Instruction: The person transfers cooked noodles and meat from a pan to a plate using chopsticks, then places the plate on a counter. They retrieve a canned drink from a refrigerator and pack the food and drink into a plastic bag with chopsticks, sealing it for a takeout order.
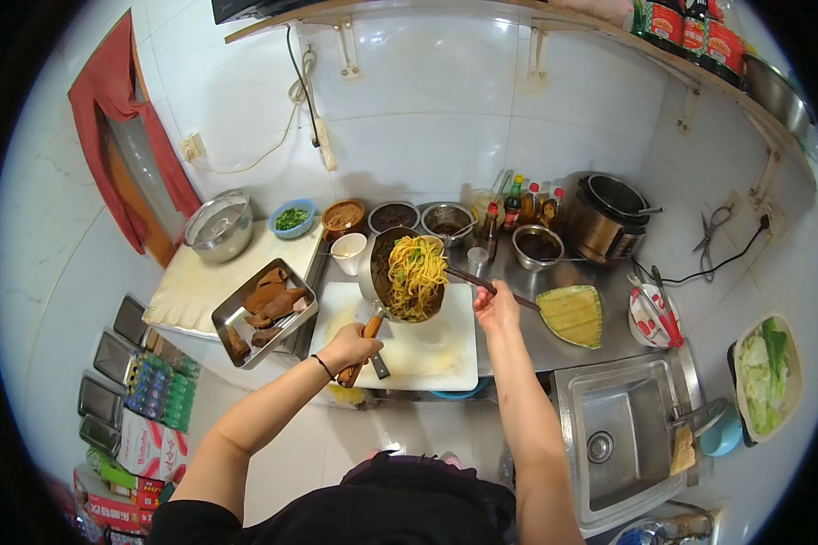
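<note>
My left hand (353, 349) is closed round the wooden handle of a saucepan (370, 284), which is raised over a white cutting board (336, 313) and tilted. Yellow noodles (417, 273) with bits of green fill its mouth. Chopsticks (473, 277) are gripped in my right hand (496, 310), their tips in the noodles at the pan's right side. A dark handle (379, 365), perhaps a knife's, shows on the board by the pan handle; the rest of it is hidden. Behind the pan stands a white paper cup (348, 245).
A metal tray of braised meat (270, 306) lies at the left. Bowls of chopped greens (292, 219) and dark sauce (537, 245) line the back, beside bottles (513, 205) and a pressure cooker (609, 218). A woven fan (570, 313) and sink (623, 427) are at right.
</note>
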The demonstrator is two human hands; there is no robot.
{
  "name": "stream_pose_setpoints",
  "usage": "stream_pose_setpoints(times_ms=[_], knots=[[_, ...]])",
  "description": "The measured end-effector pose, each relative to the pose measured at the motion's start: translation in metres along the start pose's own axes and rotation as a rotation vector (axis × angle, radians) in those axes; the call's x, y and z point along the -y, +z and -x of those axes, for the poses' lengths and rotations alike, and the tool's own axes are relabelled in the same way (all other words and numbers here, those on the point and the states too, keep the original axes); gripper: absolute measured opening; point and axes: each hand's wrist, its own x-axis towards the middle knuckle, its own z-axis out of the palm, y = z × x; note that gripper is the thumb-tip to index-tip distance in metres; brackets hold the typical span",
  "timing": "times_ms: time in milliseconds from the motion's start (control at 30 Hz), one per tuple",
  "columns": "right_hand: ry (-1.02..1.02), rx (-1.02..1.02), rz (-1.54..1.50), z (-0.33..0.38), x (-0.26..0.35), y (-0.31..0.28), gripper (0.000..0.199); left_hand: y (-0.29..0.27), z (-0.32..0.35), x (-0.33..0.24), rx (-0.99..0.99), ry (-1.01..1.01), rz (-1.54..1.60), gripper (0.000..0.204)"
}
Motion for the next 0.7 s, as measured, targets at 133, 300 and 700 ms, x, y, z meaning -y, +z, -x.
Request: stream_pose_setpoints(times_ms=[133,300,700], knots=[[-0.014,-0.008,-0.011,0.005,0.006,-0.001,0.019,0.003,-0.005,0.008,-0.059,0.022,-0.064,0.024],[-0.018,-0.035,-0.013,0.005,0.011,-0.004,0.018,0.006,-0.009,0.024,-0.135,0.044,-0.039,0.026],[-0.060,-0.153,0.116,-0.010,-0.018,-0.053,0.015,0.011,-0.014,0.054,-0.280,0.031,-0.224,0.033]])
